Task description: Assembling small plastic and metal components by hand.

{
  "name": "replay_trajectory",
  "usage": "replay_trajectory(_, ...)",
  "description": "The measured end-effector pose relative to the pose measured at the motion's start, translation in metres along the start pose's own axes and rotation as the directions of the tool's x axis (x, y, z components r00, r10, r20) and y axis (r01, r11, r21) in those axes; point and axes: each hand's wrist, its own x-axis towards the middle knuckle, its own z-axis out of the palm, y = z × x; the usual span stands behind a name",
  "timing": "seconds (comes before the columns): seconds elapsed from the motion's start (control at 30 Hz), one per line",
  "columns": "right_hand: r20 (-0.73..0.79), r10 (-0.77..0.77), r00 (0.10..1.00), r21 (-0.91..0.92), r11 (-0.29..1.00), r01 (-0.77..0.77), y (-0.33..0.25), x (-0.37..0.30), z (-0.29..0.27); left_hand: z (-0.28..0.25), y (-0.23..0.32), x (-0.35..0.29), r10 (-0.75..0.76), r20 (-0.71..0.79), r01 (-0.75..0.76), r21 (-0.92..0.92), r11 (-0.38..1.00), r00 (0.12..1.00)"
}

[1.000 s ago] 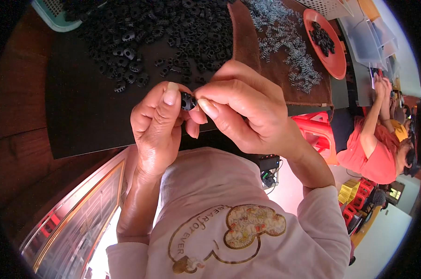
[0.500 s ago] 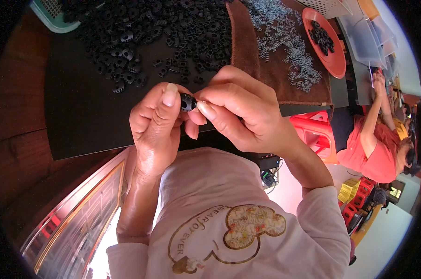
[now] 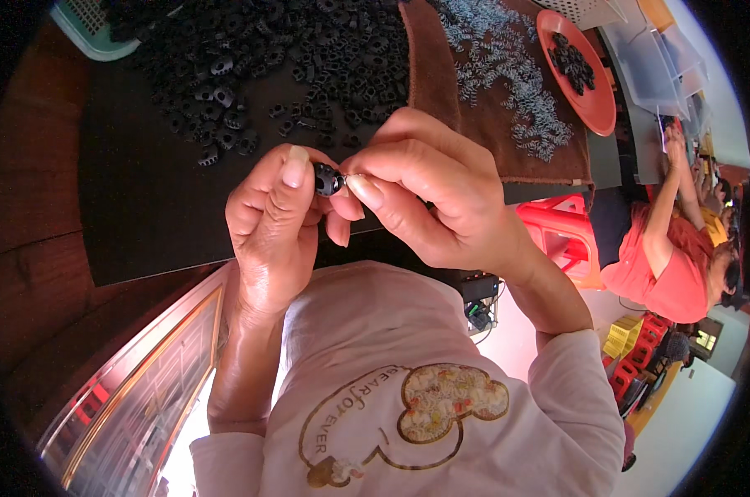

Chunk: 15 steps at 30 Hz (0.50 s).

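Between the thumb and fingers of my left hand is a small black plastic cord lock with openings in its side. My right hand pinches a thin metal spring at the cord lock's right end; only a bit of the spring shows between the fingertips. Both hands meet over the near edge of the black work surface. Beyond them lies a big heap of loose black plastic parts. To the right, many small metal springs are scattered over a brown cloth.
An orange-red plate holds several black pieces at the far right. A green basket stands at the far left. Clear plastic bins, a red stool and a seated person in a red shirt are on the right.
Both hands have shifted very slightly left with the cord lock. The right fingertips still pinch at its end.
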Motion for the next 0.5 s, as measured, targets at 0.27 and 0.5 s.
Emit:
replay_trajectory(0.27,0.013,0.023,1.0,0.009,1.0,-0.023,0.0001,0.0005,0.0011,0.0005,0.0007,-0.0002,-0.01,-0.006,0.01,0.001,1.0,1.0)
replay_trajectory(0.5,0.017,0.021,1.0,-0.004,1.0,-0.02,-0.0029,0.0017,0.0002,0.0008,-0.0001,-0.0014,-0.016,-0.035,0.015,-0.012,1.0,0.999)
